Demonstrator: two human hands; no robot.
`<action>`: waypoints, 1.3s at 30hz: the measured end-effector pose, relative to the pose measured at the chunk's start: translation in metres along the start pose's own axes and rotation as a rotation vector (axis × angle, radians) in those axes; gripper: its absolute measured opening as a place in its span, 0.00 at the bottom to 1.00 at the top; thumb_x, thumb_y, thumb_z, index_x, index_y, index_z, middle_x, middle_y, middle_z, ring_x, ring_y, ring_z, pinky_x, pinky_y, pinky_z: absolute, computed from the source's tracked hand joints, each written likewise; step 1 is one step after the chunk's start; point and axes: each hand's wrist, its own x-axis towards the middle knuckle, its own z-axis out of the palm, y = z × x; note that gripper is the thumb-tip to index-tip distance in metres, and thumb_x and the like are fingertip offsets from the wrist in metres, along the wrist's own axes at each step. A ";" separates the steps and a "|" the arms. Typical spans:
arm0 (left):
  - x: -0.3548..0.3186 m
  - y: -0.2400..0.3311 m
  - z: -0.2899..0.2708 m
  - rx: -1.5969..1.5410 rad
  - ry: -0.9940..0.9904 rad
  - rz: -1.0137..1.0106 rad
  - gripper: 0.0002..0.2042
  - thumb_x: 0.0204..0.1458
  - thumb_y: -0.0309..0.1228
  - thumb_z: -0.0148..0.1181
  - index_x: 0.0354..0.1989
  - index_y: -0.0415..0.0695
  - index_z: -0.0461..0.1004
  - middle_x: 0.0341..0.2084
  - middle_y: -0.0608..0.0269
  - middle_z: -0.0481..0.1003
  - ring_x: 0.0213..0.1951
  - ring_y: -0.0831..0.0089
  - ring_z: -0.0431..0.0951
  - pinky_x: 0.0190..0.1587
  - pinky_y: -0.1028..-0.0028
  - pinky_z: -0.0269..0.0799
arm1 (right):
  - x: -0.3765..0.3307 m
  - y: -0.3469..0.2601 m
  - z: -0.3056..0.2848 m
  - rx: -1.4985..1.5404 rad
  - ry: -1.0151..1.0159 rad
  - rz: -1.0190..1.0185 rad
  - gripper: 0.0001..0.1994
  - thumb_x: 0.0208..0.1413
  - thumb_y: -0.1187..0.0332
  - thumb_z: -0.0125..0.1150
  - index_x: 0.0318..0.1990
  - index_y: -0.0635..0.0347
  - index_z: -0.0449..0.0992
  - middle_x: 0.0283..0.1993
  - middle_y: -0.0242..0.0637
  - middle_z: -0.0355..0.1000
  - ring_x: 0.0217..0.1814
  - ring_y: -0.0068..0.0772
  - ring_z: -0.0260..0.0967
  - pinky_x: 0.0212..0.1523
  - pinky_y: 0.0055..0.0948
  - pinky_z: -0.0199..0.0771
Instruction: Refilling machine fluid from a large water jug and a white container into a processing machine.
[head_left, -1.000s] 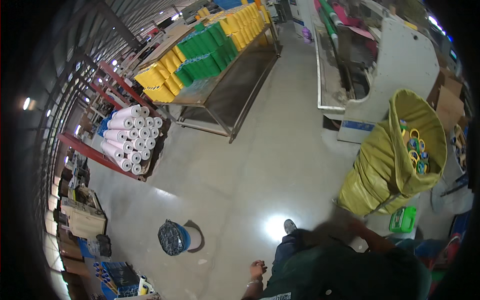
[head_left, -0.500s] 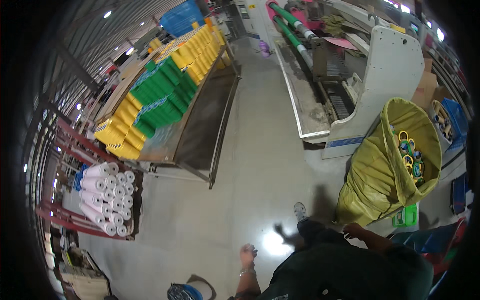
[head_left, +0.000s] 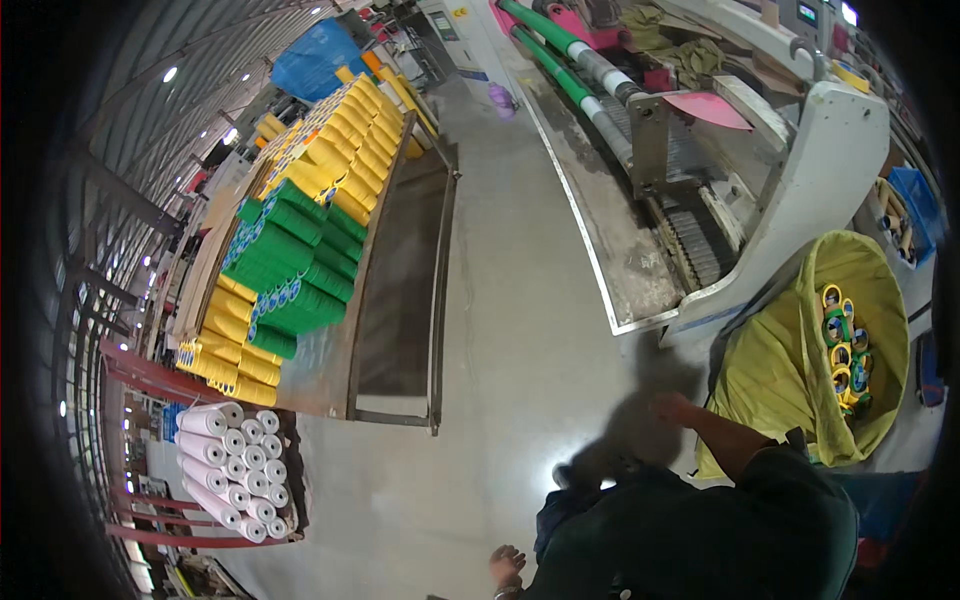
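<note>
Walking the concrete floor between stations, it seems: the right hand (head_left: 672, 407) hangs empty, fingers loose, lower right of centre beside the yellow sack (head_left: 790, 370) of tape rings (nearest thing), the left hand (head_left: 507, 566) equally slack at bottom edge, so any pickup calls for reaching right.

Factory floor: roll stacks (head_left: 300, 250), winding machine (head_left: 700, 180).

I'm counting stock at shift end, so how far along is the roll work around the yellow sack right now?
Done: the yellow sack already holds a pile of small tape rolls, and yellow and green rolls are stacked on the long table. In hand: nothing; the right hand is empty beside the sack, the left hand hangs empty. Left: the sack is not full.
</note>
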 end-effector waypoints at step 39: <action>0.442 0.614 0.459 0.283 -0.387 0.171 0.17 0.54 0.33 0.59 0.50 0.41 0.67 0.35 0.52 0.76 0.32 0.60 0.80 0.31 0.67 0.76 | 0.535 0.459 -0.215 0.739 0.205 0.991 0.30 0.49 0.54 0.64 0.57 0.61 0.67 0.50 0.51 0.72 0.50 0.55 0.71 0.50 0.46 0.70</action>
